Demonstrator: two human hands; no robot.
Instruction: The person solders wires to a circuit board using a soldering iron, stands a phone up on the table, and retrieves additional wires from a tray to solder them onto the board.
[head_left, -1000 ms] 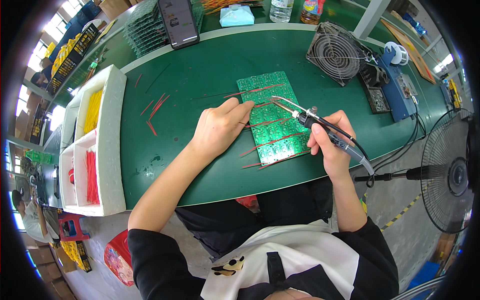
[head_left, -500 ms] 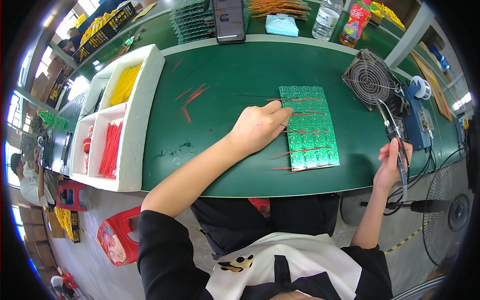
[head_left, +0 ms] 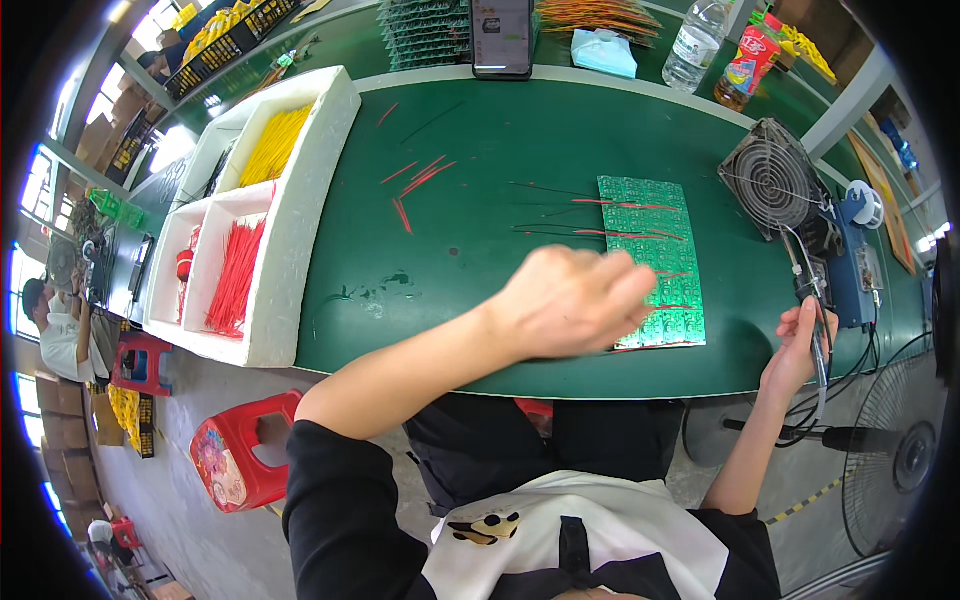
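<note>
The left hand (head_left: 580,303), curled and blurred, covers the eight-o'clock edge of the circuit board (head_left: 662,253); I cannot tell whether it pinches anything. At the board's four o'clock, the right hand (head_left: 798,345) grasps a soldering iron (head_left: 806,284) between thumb and fingers.

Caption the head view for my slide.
Left hand over green circuit-board panel with red wires; right hand holds soldering iron.

Circuit board (head_left: 670,256) glossy — box (head_left: 308,210) matt foam — stool (head_left: 262,484) smooth plastic
</note>
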